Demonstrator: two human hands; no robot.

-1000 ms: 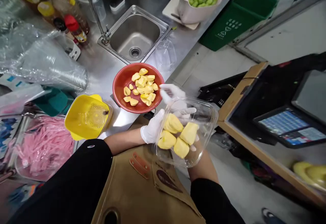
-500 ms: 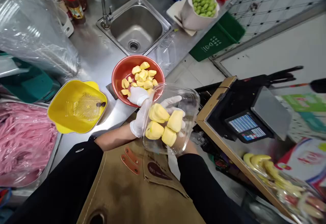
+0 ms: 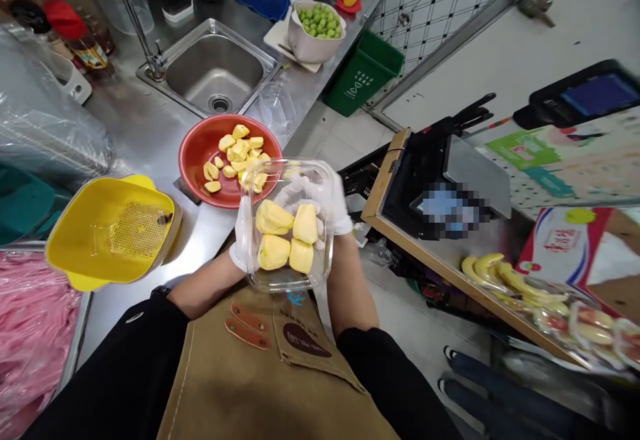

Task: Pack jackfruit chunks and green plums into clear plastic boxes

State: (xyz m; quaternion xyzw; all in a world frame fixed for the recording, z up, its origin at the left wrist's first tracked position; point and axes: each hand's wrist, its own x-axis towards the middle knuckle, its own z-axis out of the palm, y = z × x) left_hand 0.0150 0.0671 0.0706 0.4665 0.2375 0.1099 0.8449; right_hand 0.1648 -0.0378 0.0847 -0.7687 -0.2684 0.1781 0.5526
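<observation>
A clear plastic container point(image 3: 324, 253) with several yellow jackfruit pieces point(image 3: 274, 252) in it is held in front of my apron. My left hand point(image 3: 242, 237), in a white glove, grips its left side. On the other side my gloved right hand point(image 3: 341, 208) supports it, with fingers showing through the plastic beneath and behind it. Just beyond, a red-brown bowl point(image 3: 193, 177) contains more jackfruit pieces point(image 3: 239, 150), and the container's far edge overlaps it in view. A yellow basket point(image 3: 90, 240) with a perforated bottom stands to the left.
Behind the bowl are a sink point(image 3: 215, 70) and another clear container point(image 3: 277, 107). A pale bowl of green fruit point(image 3: 317, 33) stands farther back, above a green bin point(image 3: 363, 73). On the right, a counter holds a scale point(image 3: 480, 173) and bananas point(image 3: 493, 270). Pink strips point(image 3: 33, 333) lie lower left.
My left hand has come from the bowl's near edge to the container's left side. The container is now more upright in view and further left. The whole view has swung right.
</observation>
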